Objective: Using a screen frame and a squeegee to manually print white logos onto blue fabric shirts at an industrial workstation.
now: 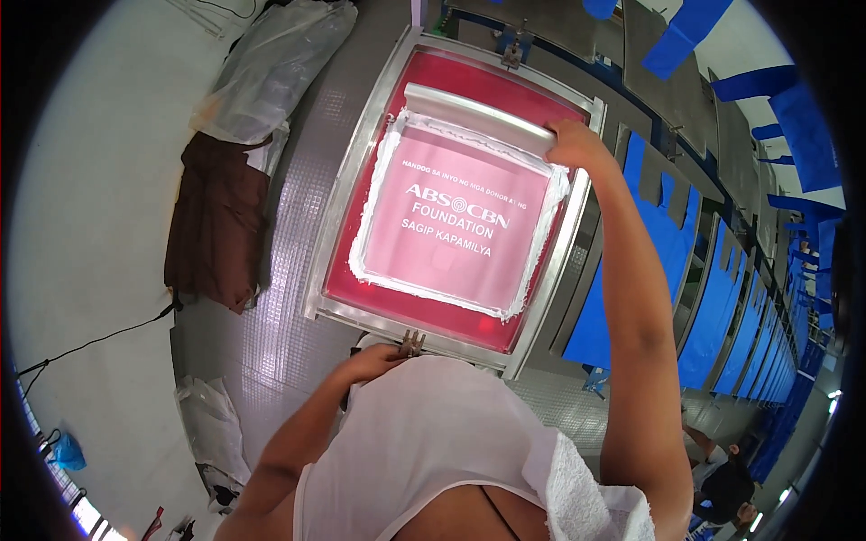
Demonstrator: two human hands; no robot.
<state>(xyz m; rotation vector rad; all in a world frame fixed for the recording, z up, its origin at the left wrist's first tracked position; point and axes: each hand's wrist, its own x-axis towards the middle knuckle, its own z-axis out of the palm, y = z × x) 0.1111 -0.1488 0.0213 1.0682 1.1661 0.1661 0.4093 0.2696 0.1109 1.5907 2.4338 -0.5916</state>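
My right hand [575,147] grips the right end of a long metal-backed squeegee [478,113], which lies across the far part of a printing screen. White ink [363,236] forms a thick ridge around the pink mesh, which carries white lettering [456,212]. Around the mesh runs a red border [505,329] inside a silver metal frame [356,162]. At the frame's near edge my left hand [372,362] is closed by a small metal clamp [413,343]; its fingers are partly hidden.
Clear plastic [280,59] and folded dark brown cloth [216,216] lie on the long grey table [311,180] at left. Rows of blue cut fabric pieces [613,279] lie on boards at right. Another person [724,482] is at lower right. A second clamp [512,54] holds the frame's far edge.
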